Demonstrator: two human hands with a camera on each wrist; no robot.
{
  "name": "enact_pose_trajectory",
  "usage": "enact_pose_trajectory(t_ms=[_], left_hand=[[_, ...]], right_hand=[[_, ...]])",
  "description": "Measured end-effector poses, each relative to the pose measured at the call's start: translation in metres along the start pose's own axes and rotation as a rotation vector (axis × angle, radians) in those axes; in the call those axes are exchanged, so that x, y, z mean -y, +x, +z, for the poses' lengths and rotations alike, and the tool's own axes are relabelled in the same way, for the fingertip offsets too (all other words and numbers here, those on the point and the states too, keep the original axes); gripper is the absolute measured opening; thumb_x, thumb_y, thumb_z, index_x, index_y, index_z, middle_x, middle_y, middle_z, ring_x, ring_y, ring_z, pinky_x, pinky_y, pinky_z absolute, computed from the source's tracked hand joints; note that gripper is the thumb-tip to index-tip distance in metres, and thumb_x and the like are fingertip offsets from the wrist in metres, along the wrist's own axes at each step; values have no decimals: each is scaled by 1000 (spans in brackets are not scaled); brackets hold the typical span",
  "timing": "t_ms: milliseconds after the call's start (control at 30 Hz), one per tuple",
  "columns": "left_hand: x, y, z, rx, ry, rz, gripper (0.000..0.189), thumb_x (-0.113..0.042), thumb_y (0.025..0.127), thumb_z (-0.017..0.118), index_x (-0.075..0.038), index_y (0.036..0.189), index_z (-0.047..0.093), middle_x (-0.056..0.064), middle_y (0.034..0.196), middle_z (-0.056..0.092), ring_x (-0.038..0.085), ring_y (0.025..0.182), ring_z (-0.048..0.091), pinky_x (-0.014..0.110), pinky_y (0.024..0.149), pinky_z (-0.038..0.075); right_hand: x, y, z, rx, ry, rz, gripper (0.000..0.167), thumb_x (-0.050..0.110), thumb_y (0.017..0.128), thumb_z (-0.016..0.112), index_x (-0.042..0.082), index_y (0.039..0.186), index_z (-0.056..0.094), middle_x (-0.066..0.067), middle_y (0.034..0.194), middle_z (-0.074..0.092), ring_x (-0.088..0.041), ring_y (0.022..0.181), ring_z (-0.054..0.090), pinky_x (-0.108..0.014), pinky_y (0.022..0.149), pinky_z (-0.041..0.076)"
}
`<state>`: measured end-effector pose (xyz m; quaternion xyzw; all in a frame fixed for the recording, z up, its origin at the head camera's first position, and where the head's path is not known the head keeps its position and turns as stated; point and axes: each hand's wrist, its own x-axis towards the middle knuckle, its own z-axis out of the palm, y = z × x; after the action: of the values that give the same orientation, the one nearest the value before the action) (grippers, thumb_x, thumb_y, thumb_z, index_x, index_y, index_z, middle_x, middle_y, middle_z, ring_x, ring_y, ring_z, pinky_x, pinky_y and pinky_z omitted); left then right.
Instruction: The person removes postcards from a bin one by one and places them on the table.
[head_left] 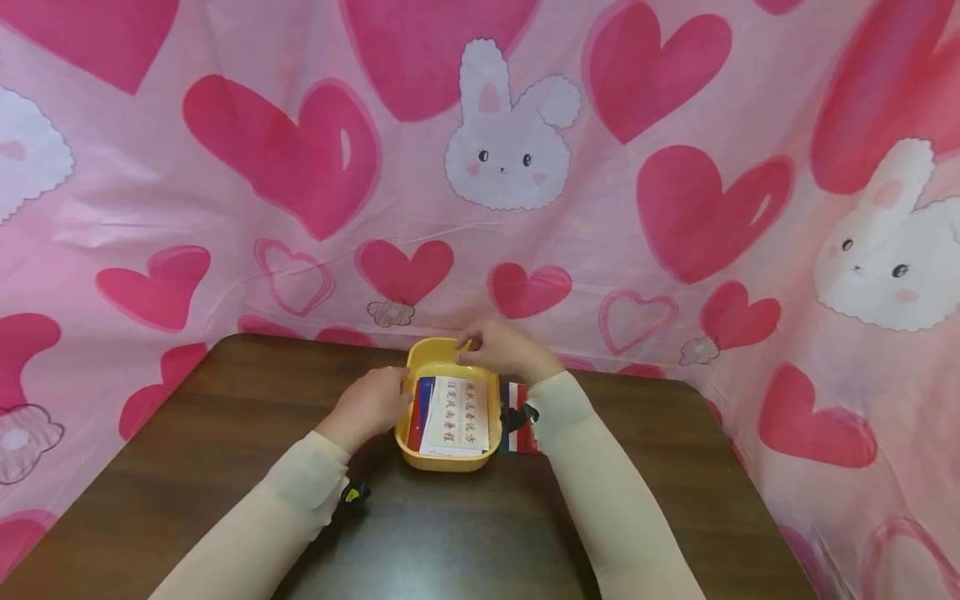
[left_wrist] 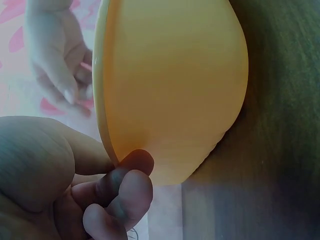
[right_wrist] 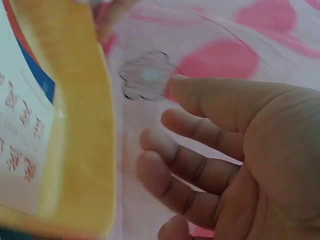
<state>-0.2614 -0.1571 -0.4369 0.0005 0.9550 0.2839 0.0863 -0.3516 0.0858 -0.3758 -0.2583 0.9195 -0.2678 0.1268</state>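
A yellow plastic tub (head_left: 448, 463) sits near the back edge of the table. Inside lie several flat cards. On top is a white card (head_left: 453, 412) with brown characters; blue and red edges of other cards show at its left. My left hand (head_left: 369, 407) pinches the left rim of the tub, thumb on one side and fingertips (left_wrist: 139, 161) on the other in the left wrist view. Over the tub's far right corner is my right hand (head_left: 508, 348). In the right wrist view its fingers (right_wrist: 155, 172) are loosely bent beside the tub wall, holding nothing.
Right of the tub, red-and-white flat pieces (head_left: 525, 440) lie on the brown table (head_left: 420, 533), partly behind the right wrist's black camera (head_left: 517, 417). A pink cloth with hearts and rabbits (head_left: 405, 167) hangs close behind the table and along its sides.
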Motion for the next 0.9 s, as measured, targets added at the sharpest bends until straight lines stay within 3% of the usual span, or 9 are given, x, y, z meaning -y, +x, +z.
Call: enact_pose_trajectory(t_ms=[67,167,267,333,433,567,767,900], left_hand=[[0,0,0,2,9,5,65,-30,110,74,-5,167,55,21,162,65,41,135,72,59,116,61],[1,1,0,10,4,2,65,-30,110,75,-5,167,55,21,159,67,33,116,76,47,99,70],[1,1,-1,20,-15,-6,66,-29,110,76,-5,167,55,21,158,68,29,104,75,40,86,72],[2,0,-1,19,-31,-16,67,-29,109,76,-6,168,54,20,159,67,29,107,75,40,88,72],[2,-2,0,11,-28,-8,68,-29,110,76,-5,168,53,21,161,66,34,120,76,48,101,70],[2,-2,0,9,-30,-6,68,-30,109,76,-6,169,53,20,161,66,38,129,74,54,109,66],[1,-2,0,3,-32,-6,67,-29,109,76,-6,168,54,20,158,68,37,127,75,54,109,66],[-1,-3,-1,-5,-18,7,65,-28,109,76,-3,166,55,21,153,71,32,114,76,51,104,69]], right_hand=[[7,10,5,47,-49,-6,36,32,102,86,15,134,82,-2,117,80,-25,104,72,-40,92,69],[16,22,13,107,-173,-19,39,33,102,87,14,136,82,-2,123,81,-23,109,71,-40,101,65],[23,29,19,138,-271,-8,41,29,100,89,12,137,81,-4,131,81,-23,114,72,-42,109,64],[26,32,23,143,-309,14,44,24,97,93,10,137,81,-6,132,82,-24,114,74,-45,109,65],[27,34,28,140,-329,87,49,19,91,98,11,137,80,-3,130,81,-22,111,74,-44,106,66],[25,33,34,138,-316,165,54,20,87,102,14,135,79,1,119,80,-20,104,72,-41,100,67],[19,33,42,135,-295,202,45,18,82,105,14,119,80,2,102,78,-20,93,74,-36,86,68],[16,38,46,166,-254,233,35,15,83,104,15,108,79,-1,97,78,-21,89,75,-35,79,69]])
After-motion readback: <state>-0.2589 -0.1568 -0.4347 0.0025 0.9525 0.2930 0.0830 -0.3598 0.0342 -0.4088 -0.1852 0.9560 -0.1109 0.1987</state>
